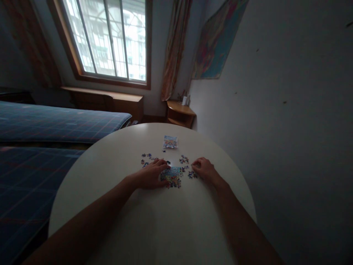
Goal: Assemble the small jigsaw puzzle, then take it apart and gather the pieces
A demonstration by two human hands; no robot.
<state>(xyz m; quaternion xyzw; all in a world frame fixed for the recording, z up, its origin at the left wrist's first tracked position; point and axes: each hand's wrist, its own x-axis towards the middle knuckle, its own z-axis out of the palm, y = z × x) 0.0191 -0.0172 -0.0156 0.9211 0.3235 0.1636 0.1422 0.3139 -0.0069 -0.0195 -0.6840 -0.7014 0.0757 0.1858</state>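
Observation:
A partly assembled jigsaw puzzle [174,176], blue at the top and many-coloured below, lies flat on the round white table [176,221]. My left hand [153,175] rests at its left side, fingers spread, with thumb and fingertips over the puzzle's edge. To the right, my right hand [204,169] is pinched close to the tabletop, a small dark puzzle piece [192,165] showing at its fingertips. Loose puzzle pieces [184,159] lie between the hands, and more pieces [193,175] sit just below the right fingertips. Other loose pieces [146,162] are partly hidden behind my left hand.
A small picture card [170,142] lies beyond the puzzle, with a single piece near it. On the left is a bed with a blue plaid mattress [60,121]. A wooden corner shelf [181,108] stands behind the table, and a white wall [289,147] runs along the right.

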